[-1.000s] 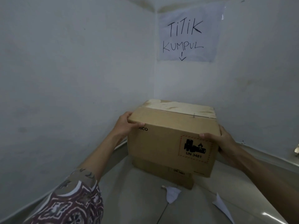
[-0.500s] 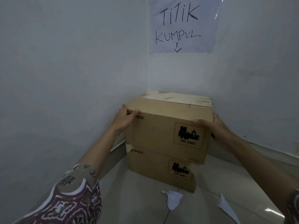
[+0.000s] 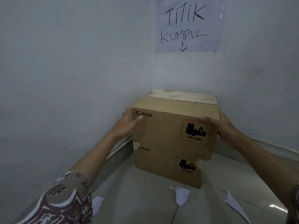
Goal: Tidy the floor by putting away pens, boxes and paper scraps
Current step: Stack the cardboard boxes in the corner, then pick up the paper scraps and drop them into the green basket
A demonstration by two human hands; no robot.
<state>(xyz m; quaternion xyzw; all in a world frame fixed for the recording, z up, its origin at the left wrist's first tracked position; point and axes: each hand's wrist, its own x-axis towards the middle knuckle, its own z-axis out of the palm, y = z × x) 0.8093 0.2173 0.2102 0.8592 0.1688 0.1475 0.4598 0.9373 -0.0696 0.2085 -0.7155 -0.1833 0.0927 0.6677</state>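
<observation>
A brown cardboard box marked PICO sits on top of a second, matching box in the corner of the room. My left hand grips the upper box's left side and my right hand grips its right side. The lower box rests on the tiled floor against the walls. On the floor in front of the stack lie three white paper scraps: one in the middle, another to the right, a third by my left sleeve.
A paper sign reading TITIK KUMPUL with a downward arrow is taped to the right wall above the boxes. White walls meet in the corner. Pale floor tiles spread toward me.
The upper box has moved toward the corner and come down onto the lower box. Both hands stayed on its sides.
</observation>
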